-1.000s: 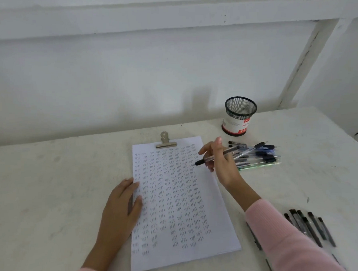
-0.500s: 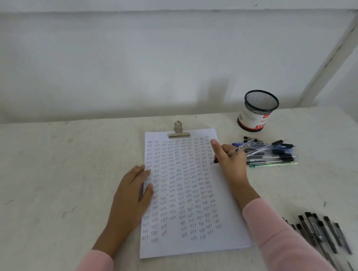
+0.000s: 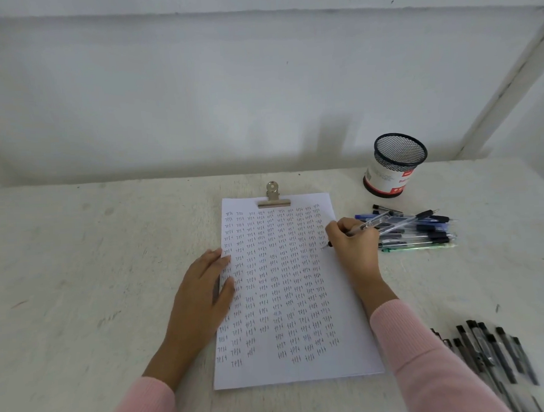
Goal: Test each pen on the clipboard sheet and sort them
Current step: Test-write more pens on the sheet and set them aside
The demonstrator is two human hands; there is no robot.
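Note:
A white sheet, covered in rows of small handwritten "test" marks, lies under a metal clip on the table. My left hand rests flat on the sheet's left edge, fingers straight. My right hand grips a clear pen with its dark tip touching the sheet's right margin. A pile of several pens with blue and black caps lies just right of that hand. Another group of several dark pens lies at the lower right.
A black mesh cup with a red and white label stands at the back right, behind the pen pile. The pale table meets a white wall at the back.
My right hand brought the pen down from above the sheet until its tip touches the right margin. The view tilted downward. My left hand stayed on the sheet's edge.

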